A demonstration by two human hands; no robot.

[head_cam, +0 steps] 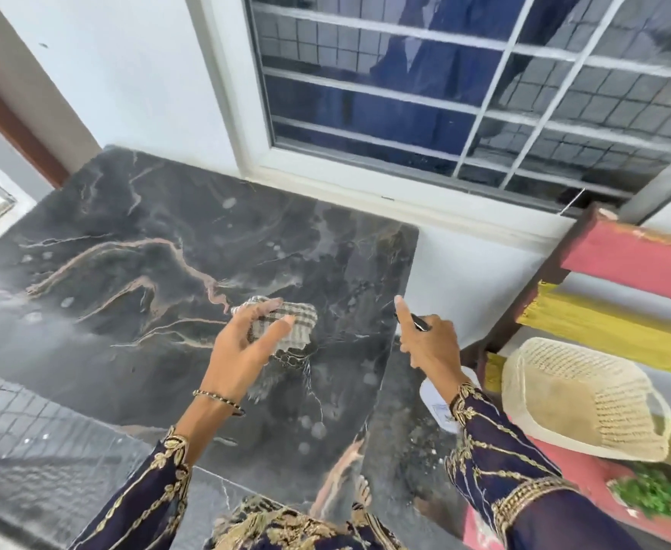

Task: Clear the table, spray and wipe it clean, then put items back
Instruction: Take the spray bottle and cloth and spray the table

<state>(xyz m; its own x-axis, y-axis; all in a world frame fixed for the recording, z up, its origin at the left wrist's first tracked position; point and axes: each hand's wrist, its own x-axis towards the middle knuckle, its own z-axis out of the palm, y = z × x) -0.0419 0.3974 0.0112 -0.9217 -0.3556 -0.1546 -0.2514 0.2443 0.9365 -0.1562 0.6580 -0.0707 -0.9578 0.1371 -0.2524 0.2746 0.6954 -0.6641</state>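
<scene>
A dark marble table (135,248) with pale veins fills the left and middle, dotted with wet spray spots. My left hand (242,351) hovers over its right part, fingers spread, with a checked cloth (298,319) bunched under the fingertips. My right hand (429,343) is at the table's right edge, shut on a white spray bottle (437,402) with a black nozzle; the forefinger points up. Most of the bottle is hidden behind my wrist and sleeve.
A barred window (445,93) lies behind the table. To the right stands a bench with pink and yellow slats (623,267), bearing a woven straw hat (579,398) and a small green plant (647,490). A gap separates table and bench.
</scene>
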